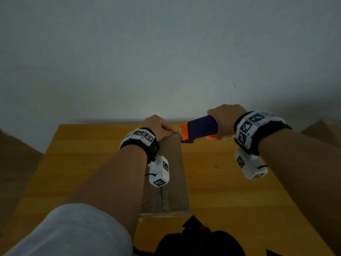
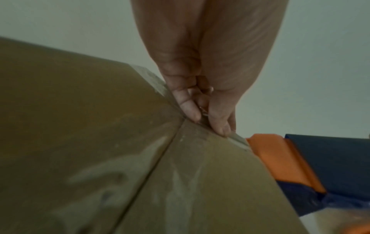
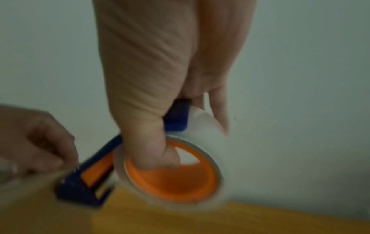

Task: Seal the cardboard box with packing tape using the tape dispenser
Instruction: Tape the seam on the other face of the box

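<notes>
A long brown cardboard box (image 1: 174, 174) lies lengthwise on the yellow wooden counter (image 1: 230, 182), its closed top flaps meeting in a centre seam under a shiny strip of clear packing tape (image 2: 180, 178). At the box's far edge the left hand (image 1: 158, 127) has its fingertips (image 2: 192, 110) curled down and pressed on the tape end. The right hand (image 1: 226, 120) is wrapped tightly round the blue and orange plastic tape dispenser (image 1: 198, 129), thumb inside the orange core of the clear tape roll (image 3: 172, 171), holding its front end just beside the box's far right corner, above the counter.
</notes>
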